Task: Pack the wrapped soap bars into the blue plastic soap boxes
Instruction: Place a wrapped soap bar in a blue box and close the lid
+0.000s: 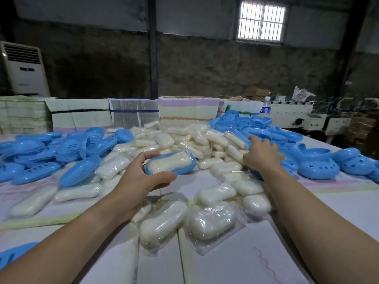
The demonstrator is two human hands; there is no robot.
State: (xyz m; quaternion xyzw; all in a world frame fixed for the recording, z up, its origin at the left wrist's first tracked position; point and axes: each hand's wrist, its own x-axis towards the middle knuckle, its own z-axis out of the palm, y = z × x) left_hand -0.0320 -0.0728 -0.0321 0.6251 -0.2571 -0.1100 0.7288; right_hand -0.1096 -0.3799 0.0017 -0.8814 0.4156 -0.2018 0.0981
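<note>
Blue oval plastic soap box (171, 163) with wrapped white soap bar inside, long axis crosswise, gripped by left hand (141, 177). Right hand (263, 153), fingers curled, reaching rightward into heap of blue plastic lids (320, 169); grasp unclear.

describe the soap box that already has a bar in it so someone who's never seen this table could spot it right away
Start at the heap of wrapped soap bars mid-table, then come to its near edge. There the left hand holds a blue soap box, thumb and fingers curled round its end. Unlike the empty blue boxes heaped on both sides, it holds a white bar.

Right hand's (263, 154) fingers (254, 139) hidden among blue soap boxes (272, 136).
</note>
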